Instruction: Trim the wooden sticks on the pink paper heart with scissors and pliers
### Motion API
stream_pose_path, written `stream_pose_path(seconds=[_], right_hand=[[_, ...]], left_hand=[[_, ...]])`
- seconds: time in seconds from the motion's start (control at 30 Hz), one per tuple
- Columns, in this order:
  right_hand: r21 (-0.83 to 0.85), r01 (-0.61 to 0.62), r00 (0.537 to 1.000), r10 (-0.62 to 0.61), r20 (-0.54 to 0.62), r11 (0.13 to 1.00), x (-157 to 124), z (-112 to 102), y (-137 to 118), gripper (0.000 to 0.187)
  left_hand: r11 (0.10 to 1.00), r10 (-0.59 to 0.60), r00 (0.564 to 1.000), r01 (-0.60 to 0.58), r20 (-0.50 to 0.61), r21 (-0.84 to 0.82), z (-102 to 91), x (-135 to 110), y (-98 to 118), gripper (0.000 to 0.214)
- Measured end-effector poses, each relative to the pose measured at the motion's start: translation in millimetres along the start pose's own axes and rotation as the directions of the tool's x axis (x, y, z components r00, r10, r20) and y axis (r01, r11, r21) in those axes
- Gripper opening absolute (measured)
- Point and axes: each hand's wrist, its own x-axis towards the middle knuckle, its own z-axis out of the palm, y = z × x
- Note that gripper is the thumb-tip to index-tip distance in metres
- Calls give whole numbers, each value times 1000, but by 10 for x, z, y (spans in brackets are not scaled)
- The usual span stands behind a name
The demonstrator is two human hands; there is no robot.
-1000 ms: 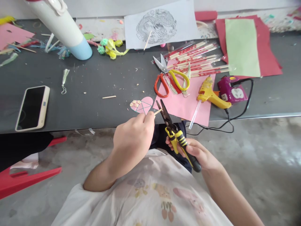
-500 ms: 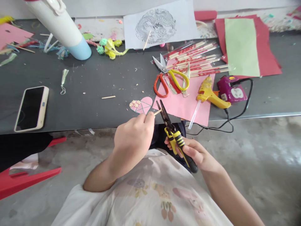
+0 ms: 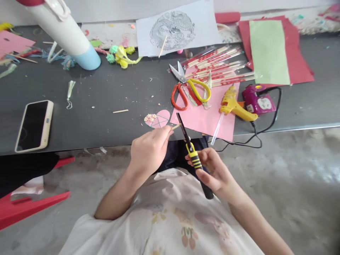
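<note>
The pliers (image 3: 196, 160), spread a moment ago, now look closed at the tip of the stick (image 3: 175, 126), apparently biting it. The right hand (image 3: 214, 171) has its grip wrapped around them; the left hand (image 3: 149, 147), grip pinched, holds the stick near the paper heart (image 3: 160, 119).

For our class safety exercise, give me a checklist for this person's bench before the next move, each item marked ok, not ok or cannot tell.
1. Wooden stick held in the left hand: ok.
2. Pliers held in the right hand: ok.
3. Left fingers clear of the pliers' jaws: ok, bare stick shows between.
4. Stick firmly gripped by the jaws: cannot tell; its tip is at them.
5. Scissors closed: not ok, the blades stand open.
6. Glue gun switched off: cannot tell.
</note>
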Motion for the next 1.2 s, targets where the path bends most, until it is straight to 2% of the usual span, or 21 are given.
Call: stream_pose_path(seconds=[0.1,0.2,0.27,0.37,0.4,0.43,0.47,0.5,0.57,0.63,0.7,0.8,0.9,0.97,1.07,1.13,1.2], right_hand=[[-76,-5,996,-1,-84,997,-46,80,12,36],[-258,57,985,-96,-142,965,-59,155,14,37],[-344,106,972,-170,-164,933,-57,193,9,38],[-347,136,956,-215,-200,928,-50,226,1,39],[-309,140,954,-212,-213,941,-45,233,-1,39],[-251,145,953,-204,-224,957,-36,239,-3,39],[-177,151,953,-191,-236,973,-22,246,-5,39],[-94,156,953,-175,-247,983,-3,255,-7,38],[72,160,957,-136,-257,985,48,278,-12,36],[207,158,961,-102,-256,966,103,311,-18,33],[315,157,965,-78,-252,936,146,352,-21,32],[476,127,980,-35,-197,870,182,408,-19,32],[594,86,988,9,-154,800,208,439,-14,36],[638,71,987,38,-155,767,229,444,-10,39],[661,58,987,55,-149,748,263,438,3,40],[646,68,986,50,-162,760,283,434,18,40],[626,68,983,54,-173,777,301,431,34,41]], left_hand=[[991,24,998,-31,-55,-126,52,-25,-61,18],[983,46,996,-60,-82,-176,66,-30,-103,19],[979,45,982,-79,-181,-188,72,-67,-114,23],[941,30,924,-155,-380,-302,107,-219,-83,14],[903,16,931,-170,-366,-394,127,-287,-54,6],[850,-25,966,-116,-258,-515,148,-353,-13,7],[767,-65,993,-16,-103,-641,170,-413,37,16],[669,-94,992,122,79,-734,190,-459,95,29],[448,-33,929,344,369,-825,222,-503,219,75],[286,72,850,484,522,-827,242,-492,329,106],[186,102,809,556,579,-810,261,-456,410,108],[63,45,787,613,616,-788,297,-423,481,100],[-49,-19,738,673,674,-738,323,-427,510,101],[-88,-45,706,702,707,-707,323,-433,508,105],[-109,-26,685,722,728,-683,309,-437,485,109],[-137,-11,669,735,743,-664,304,-437,473,102],[-160,-15,644,753,765,-638,307,-440,469,84]])
